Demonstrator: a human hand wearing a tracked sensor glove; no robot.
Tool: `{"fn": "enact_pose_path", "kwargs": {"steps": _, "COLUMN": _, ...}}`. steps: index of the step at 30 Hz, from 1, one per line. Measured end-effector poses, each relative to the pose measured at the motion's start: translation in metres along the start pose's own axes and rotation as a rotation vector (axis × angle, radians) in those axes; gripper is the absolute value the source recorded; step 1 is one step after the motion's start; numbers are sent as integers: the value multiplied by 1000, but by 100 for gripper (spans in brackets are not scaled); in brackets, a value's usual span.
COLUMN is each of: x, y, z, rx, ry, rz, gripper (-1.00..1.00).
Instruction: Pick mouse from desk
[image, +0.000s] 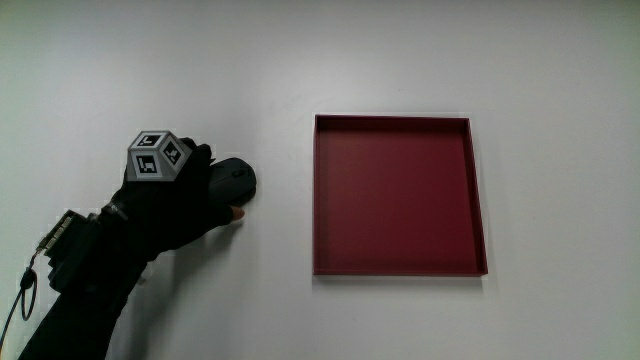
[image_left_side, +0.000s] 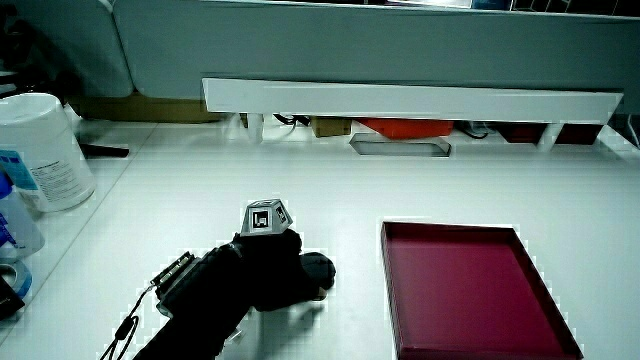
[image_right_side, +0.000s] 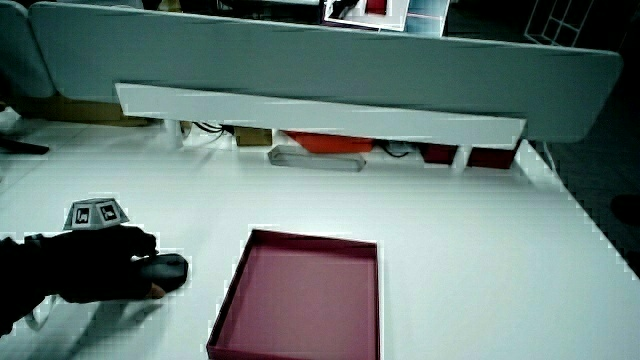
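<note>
Looking down in the main view, I see the hand (image: 175, 195) lying on top of the mouse (image: 235, 180), fingers curled over its body, thumb tip showing bare just beside it on the side nearer the person. I read that as a closed grasp on the mouse. Mouse is dark, rounded, and appears to sit on the white table (image: 400, 60); I can't tell if it's lifted at all. Patterned cube (image: 157, 155) rides on the back of the glove. Forearm (image: 80, 270) runs from the hand toward the person, with a small strapped device and a cord loop at the wrist.

Next over, well apart from the mouse, a red tray (image: 318, 190) lies flat on the table, square, low walls, nothing in it.

In both side views I get the same layout: hand (image_left_side: 262, 272) over mouse (image_left_side: 320, 270), tray (image_left_side: 455, 232) beside it; hand (image_right_side: 90, 262) on mouse (image_right_side: 168, 270), tray (image_right_side: 262, 240) near.

In a side view a white canister (image_left_side: 40, 150) stands at the table's edge, farther from the person than the hand. A white shelf (image_left_side: 400, 98) runs along the low partition (image_left_side: 350, 40), small items tucked under it, too dim to name.
</note>
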Motion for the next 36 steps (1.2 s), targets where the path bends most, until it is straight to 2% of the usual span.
{"fn": "enact_pose_path", "kwargs": {"steps": 4, "x": -2, "y": 3, "z": -3, "rx": 14, "ry": -11, "rz": -4, "gripper": 60}}
{"fn": "enact_pose_path", "kwargs": {"steps": 7, "x": 0, "y": 1, "z": -2, "rx": 9, "ry": 13, "rz": 2, "gripper": 75}}
{"fn": "enact_pose_path", "kwargs": {"steps": 12, "x": 0, "y": 1, "z": -3, "rx": 50, "ry": 20, "rz": -13, "gripper": 100}}
{"fn": "enact_pose_path", "kwargs": {"steps": 16, "x": -3, "y": 3, "z": -4, "rx": 66, "ry": 22, "rz": -23, "gripper": 100}}
{"fn": "enact_pose_path", "kwargs": {"steps": 19, "x": -1, "y": -5, "z": 4, "rx": 89, "ry": 14, "rz": -32, "gripper": 100}}
{"fn": "enact_pose_path", "kwargs": {"steps": 21, "x": 5, "y": -13, "z": 13, "rx": 90, "ry": 22, "rz": -43, "gripper": 100}}
{"fn": "enact_pose_path", "kwargs": {"steps": 26, "x": 31, "y": -34, "z": 31, "rx": 132, "ry": 34, "rz": -112, "gripper": 100}}
{"fn": "enact_pose_path", "kwargs": {"steps": 29, "x": 46, "y": -37, "z": 36, "rx": 148, "ry": 9, "rz": -164, "gripper": 100}}
{"fn": "enact_pose_path", "kwargs": {"steps": 30, "x": 52, "y": -39, "z": 39, "rx": 146, "ry": 35, "rz": -186, "gripper": 100}}
{"fn": "enact_pose_path", "kwargs": {"steps": 33, "x": 71, "y": -43, "z": 46, "rx": 159, "ry": 36, "rz": -221, "gripper": 100}}
{"fn": "enact_pose_path", "kwargs": {"steps": 34, "x": 75, "y": -40, "z": 46, "rx": 137, "ry": 21, "rz": -221, "gripper": 100}}
{"fn": "enact_pose_path", "kwargs": {"steps": 36, "x": 86, "y": -40, "z": 50, "rx": 152, "ry": 41, "rz": -257, "gripper": 100}}
